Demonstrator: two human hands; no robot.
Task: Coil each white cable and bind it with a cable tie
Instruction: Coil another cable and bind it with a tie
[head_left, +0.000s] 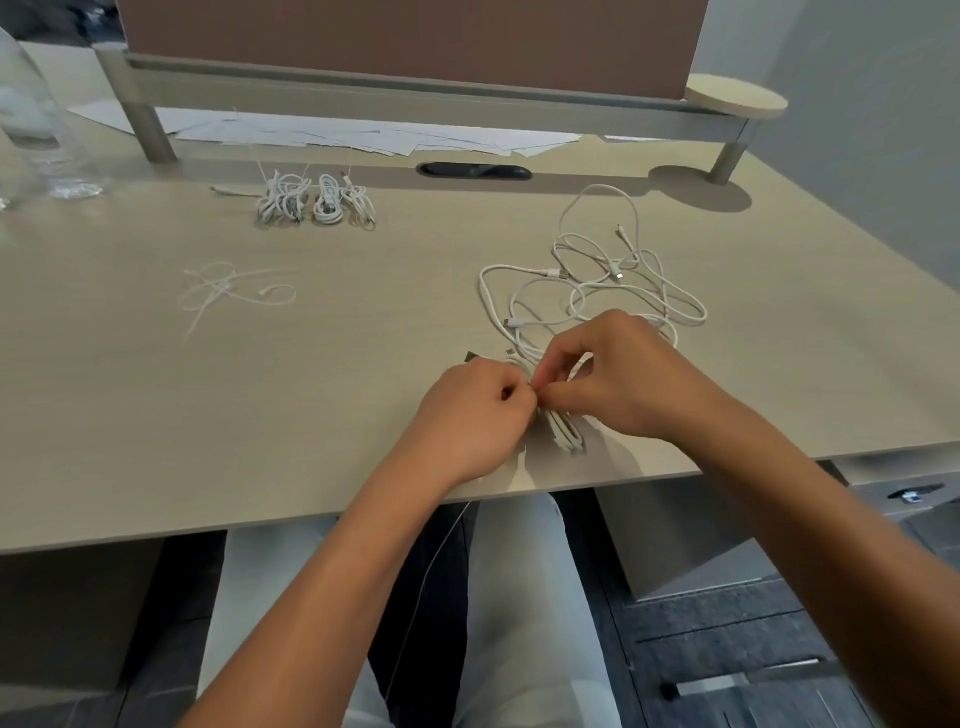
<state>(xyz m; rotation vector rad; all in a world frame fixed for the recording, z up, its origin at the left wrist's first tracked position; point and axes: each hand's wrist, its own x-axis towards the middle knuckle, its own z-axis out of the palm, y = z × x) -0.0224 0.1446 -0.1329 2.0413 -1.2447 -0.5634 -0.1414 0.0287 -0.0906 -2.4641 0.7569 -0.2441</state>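
Observation:
A coiled white cable (563, 431) lies near the desk's front edge between my hands. My left hand (472, 415) has its fingers curled tight at the coil's left side. My right hand (618, 374) pinches at the same spot with thumb and fingertips; the small thing pinched looks like a cable tie, mostly hidden. A thin white strand (431, 561) hangs from under my left hand over the desk edge. Behind my right hand sprawls a tangle of loose white cables (597, 280). Several bound coils (317, 200) sit at the back. Spare cable ties (234, 293) lie to the left.
The beige desk (156, 415) has a raised shelf (415, 98) at the back with papers (363, 135) under it and a dark cable slot (475, 170). A clear plastic bottle (31, 119) stands at the far left. My legs are below the desk edge.

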